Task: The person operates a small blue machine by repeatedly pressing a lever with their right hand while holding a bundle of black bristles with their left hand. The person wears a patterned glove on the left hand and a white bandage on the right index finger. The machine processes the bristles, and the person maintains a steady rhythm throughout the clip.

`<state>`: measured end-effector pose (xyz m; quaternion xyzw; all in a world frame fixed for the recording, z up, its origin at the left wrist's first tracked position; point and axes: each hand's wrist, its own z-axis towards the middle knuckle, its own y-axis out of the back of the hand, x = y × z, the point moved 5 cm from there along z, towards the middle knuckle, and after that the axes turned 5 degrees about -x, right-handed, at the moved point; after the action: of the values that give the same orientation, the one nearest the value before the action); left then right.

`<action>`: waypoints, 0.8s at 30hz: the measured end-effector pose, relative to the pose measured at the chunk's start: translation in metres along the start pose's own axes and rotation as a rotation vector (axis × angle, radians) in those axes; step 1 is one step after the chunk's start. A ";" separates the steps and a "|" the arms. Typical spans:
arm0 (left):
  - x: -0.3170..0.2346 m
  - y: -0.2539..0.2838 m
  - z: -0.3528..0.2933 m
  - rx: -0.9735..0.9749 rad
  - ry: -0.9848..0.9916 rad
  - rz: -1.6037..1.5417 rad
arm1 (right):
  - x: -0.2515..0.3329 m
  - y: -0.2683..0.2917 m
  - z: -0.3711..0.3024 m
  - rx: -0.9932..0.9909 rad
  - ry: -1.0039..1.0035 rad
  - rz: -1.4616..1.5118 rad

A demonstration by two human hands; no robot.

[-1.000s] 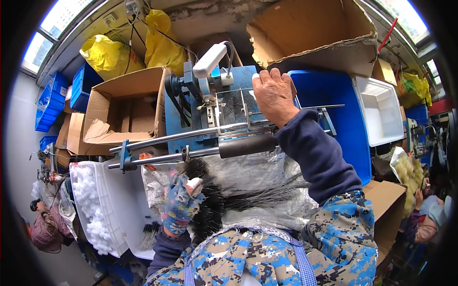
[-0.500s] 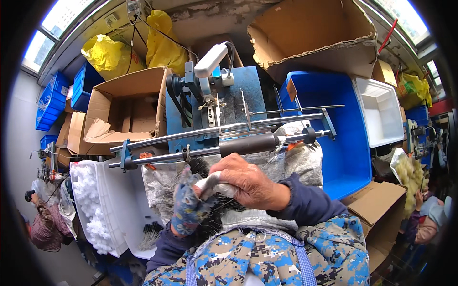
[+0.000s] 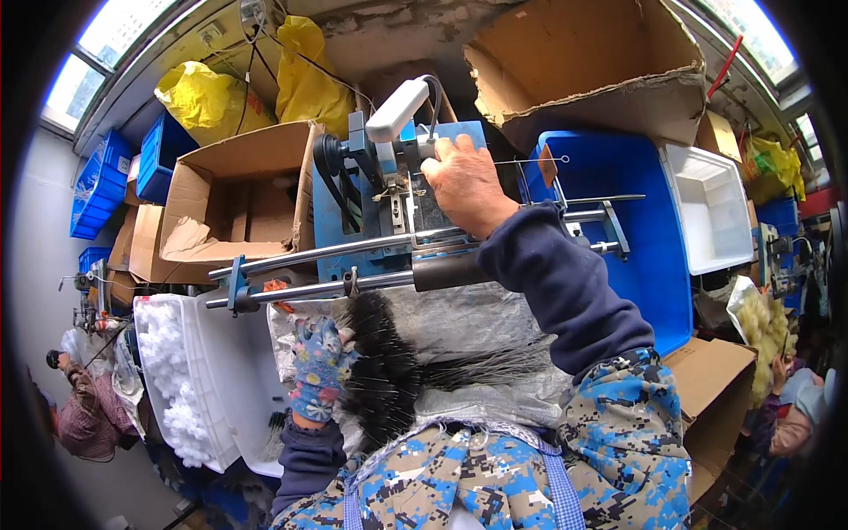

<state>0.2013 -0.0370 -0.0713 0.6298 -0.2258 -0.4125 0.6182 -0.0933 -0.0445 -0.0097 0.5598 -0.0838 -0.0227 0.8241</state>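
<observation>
Right hand (image 3: 465, 184): bare, arm extended forward, fingers curled downward. Left hand (image 3: 316, 369): gloved, held low near the torso, fingers closed.

The left hand (image 3: 316, 369) wears a floral glove of blue, pink and white and grips a bundle of black bristle brushes (image 3: 389, 371). The right hand (image 3: 465, 184) is bare, its sleeve (image 3: 565, 291) dark navy. The apron (image 3: 495, 477) shows blue, tan and white digital camouflage. The machine (image 3: 371, 203) is blue with a white handle; the crate (image 3: 649, 230) is bright blue, the tub (image 3: 711, 208) white, the bags (image 3: 199, 97) yellow.
</observation>
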 end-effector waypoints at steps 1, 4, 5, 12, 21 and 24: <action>-0.002 0.001 0.001 -0.036 -0.012 0.030 | -0.007 -0.011 0.001 0.002 -0.025 0.016; 0.008 -0.003 -0.009 -0.038 0.092 -0.040 | -0.009 -0.024 0.005 0.045 -0.066 -0.023; 0.018 -0.009 -0.016 0.033 0.211 -0.175 | -0.008 -0.028 0.004 0.035 -0.060 -0.025; -0.013 0.019 -0.004 -0.234 -0.145 -0.097 | -0.008 -0.030 0.003 0.069 -0.036 -0.039; -0.039 0.027 -0.004 -0.090 0.179 -0.647 | -0.009 -0.031 0.004 0.002 -0.023 0.024; -0.040 0.029 -0.006 0.012 0.324 -0.806 | -0.008 -0.030 0.002 -0.021 -0.016 0.061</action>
<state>0.1903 -0.0061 -0.0339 0.7278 0.1358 -0.5154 0.4316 -0.1003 -0.0565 -0.0376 0.5480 -0.1073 -0.0028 0.8296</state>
